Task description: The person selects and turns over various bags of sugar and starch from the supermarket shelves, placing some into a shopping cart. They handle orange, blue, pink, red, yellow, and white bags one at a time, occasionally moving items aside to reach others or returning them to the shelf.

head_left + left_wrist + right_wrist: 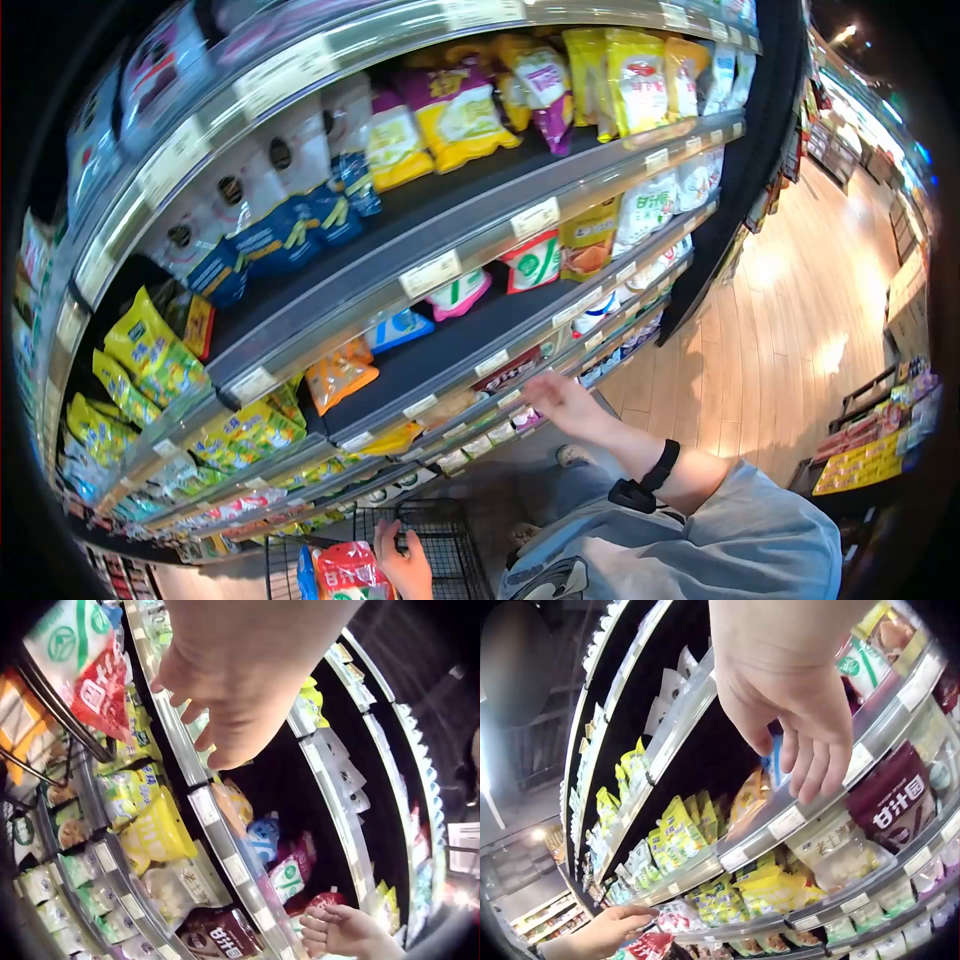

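In the head view my left hand (404, 564) is over the wire shopping cart (452, 512), beside a red and white snack bag (350, 570). Its fingers are loosely bent with nothing between them; the left wrist view has that bag (103, 690) apart from the fingers. My right hand (570, 408) is held out in front of the lower shelves, empty, fingers relaxed. Seen from the right wrist, this hand (791, 727) overlaps a shelf edge near an orange bag (750, 799) and a maroon bag (891, 796).
Curved shelves with price-tag rails (535, 215) carry many bagged snacks, among them yellow-green bags (150, 350) and blue-white bags (285, 225). A wooden-floored aisle (760, 330) runs along the right. A display with yellow packs (860, 465) stands at the far right.
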The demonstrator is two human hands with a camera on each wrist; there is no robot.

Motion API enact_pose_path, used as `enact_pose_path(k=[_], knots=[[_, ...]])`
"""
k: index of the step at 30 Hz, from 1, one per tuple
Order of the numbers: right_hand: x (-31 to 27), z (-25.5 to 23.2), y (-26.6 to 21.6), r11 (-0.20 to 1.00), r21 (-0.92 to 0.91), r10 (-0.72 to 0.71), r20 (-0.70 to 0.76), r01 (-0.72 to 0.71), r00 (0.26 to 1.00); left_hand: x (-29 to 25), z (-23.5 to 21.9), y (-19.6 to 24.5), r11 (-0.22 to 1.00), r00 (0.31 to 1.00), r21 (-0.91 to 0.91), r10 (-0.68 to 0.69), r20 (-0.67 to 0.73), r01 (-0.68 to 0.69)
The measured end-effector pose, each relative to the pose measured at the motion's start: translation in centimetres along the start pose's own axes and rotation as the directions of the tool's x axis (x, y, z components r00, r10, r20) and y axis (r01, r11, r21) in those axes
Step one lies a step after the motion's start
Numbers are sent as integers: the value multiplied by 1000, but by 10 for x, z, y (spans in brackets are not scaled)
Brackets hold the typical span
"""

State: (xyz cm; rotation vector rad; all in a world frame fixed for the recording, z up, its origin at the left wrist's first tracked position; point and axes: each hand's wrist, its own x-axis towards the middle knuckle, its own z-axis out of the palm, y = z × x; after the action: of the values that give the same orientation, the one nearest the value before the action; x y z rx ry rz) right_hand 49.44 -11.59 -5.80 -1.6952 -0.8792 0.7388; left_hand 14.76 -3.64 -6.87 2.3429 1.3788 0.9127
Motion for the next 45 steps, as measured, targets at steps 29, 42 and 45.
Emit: enact_pose_path(k=[29,42,45], knots=[[168,-238,37,846,-434,-506,-468,310,725,86,191,252,852,934,-461,-88,345,250],[149,-255,30,855,217,-492,48,472,869,149,224,286,620,965,-746,-71,254,242],[151,-254,39,814,220,-557,36,537,830,173,238,285,653,960,-719,-51,274,240]])
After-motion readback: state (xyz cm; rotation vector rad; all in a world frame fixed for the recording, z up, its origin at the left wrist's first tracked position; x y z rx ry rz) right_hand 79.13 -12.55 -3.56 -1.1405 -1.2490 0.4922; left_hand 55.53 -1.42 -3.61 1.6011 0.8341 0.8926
